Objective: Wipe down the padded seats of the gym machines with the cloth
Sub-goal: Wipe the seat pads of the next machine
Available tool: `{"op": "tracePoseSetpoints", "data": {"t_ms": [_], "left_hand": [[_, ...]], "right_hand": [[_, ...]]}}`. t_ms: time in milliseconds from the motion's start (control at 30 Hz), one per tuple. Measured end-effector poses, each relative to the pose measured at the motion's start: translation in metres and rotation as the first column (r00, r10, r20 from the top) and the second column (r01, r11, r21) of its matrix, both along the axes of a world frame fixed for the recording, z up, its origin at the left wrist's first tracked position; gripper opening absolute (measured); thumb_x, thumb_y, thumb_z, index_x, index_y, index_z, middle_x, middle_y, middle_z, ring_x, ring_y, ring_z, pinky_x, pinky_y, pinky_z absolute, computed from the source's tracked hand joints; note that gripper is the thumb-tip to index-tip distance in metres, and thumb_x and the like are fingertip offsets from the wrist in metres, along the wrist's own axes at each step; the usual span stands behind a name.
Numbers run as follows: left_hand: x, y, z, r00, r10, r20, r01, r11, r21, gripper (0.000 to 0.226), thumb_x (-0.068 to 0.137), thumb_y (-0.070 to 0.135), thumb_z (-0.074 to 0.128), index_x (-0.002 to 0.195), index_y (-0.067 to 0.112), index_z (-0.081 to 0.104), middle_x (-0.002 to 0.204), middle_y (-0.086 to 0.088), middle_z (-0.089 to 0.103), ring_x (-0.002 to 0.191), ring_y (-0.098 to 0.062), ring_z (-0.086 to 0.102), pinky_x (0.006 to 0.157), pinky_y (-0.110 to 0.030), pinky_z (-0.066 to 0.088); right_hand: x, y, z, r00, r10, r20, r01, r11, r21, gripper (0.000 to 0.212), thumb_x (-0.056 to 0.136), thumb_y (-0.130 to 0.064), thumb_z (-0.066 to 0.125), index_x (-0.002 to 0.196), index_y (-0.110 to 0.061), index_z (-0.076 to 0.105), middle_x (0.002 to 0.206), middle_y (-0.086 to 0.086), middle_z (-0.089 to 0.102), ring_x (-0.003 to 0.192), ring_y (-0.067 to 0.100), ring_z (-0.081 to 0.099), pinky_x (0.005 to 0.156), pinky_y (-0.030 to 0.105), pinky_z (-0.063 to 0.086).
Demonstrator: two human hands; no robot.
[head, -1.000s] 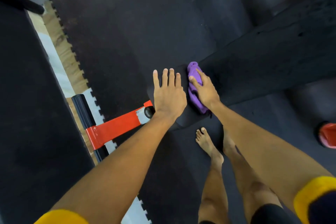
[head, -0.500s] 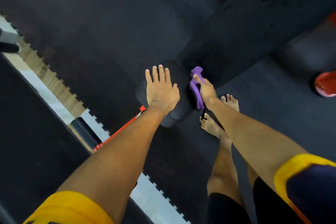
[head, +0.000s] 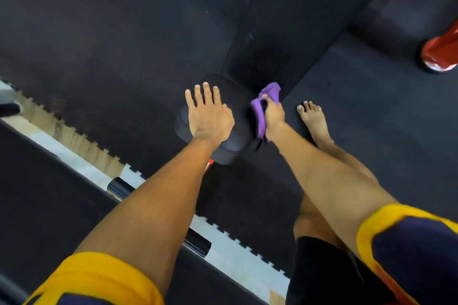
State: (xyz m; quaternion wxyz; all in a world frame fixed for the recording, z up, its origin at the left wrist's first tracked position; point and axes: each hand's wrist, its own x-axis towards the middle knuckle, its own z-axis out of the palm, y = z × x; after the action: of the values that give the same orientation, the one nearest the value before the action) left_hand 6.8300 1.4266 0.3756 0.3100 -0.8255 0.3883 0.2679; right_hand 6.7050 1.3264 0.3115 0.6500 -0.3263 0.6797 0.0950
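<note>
One black seat pad (head: 238, 100), left hand (head: 210, 119) flat atop it, right hand (head: 273, 116) curled round one purple cloth (head: 257, 115).

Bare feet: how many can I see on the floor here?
1. A bare foot stands on the dark floor mat, just right of the right hand holding the purple cloth. The other foot is probably hidden beneath that arm.

Gym: interlocking rubber floor mats (head: 99, 32), padded machine seat (head: 238, 116)
</note>
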Motion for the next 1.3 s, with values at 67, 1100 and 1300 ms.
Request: {"op": "tracePoseSetpoints", "data": {"t_ms": [67,1100,1300], "left_hand": [[0.0,0.001,-0.002,1.0,0.002,-0.005,-0.002,1.0,0.002,0.062,0.106,0.04,0.02,0.161,0.012,0.015,0.169,-0.014,0.011,0.156,-0.035,0.007,0.125,-0.057,0.0],[-0.015,-0.015,0.013,0.979,0.205,0.01,-0.203,0.975,-0.093,0.056,0.102,0.037,0.034,0.152,0.011,0.04,0.164,-0.014,0.028,0.154,-0.031,0.019,0.124,-0.058,-0.007],[-0.027,-0.043,0.015,0.956,0.293,-0.008,-0.289,0.94,-0.18,0.046,0.096,0.028,0.044,0.136,0.008,0.056,0.135,-0.008,0.058,0.133,-0.027,0.047,0.127,-0.05,0.003]], "right_hand": [[0.0,0.009,-0.046,0.988,-0.146,0.051,0.14,0.985,0.102,0.026,0.087,-0.038,0.066,0.102,-0.018,0.072,0.103,0.01,0.072,0.092,0.023,0.07,0.082,0.03,0.056],[0.008,-0.059,0.027,0.327,0.934,-0.141,-0.811,0.2,-0.55,0.037,0.093,-0.04,0.057,0.13,-0.036,0.054,0.124,0.001,0.058,0.108,0.032,0.06,0.088,0.046,0.051],[0.038,-0.088,0.039,-0.074,0.818,-0.57,-0.63,-0.482,-0.609,0.056,0.087,-0.027,0.07,0.138,-0.022,0.05,0.146,0.009,0.043,0.122,0.044,0.049,0.075,0.048,0.051]]}}
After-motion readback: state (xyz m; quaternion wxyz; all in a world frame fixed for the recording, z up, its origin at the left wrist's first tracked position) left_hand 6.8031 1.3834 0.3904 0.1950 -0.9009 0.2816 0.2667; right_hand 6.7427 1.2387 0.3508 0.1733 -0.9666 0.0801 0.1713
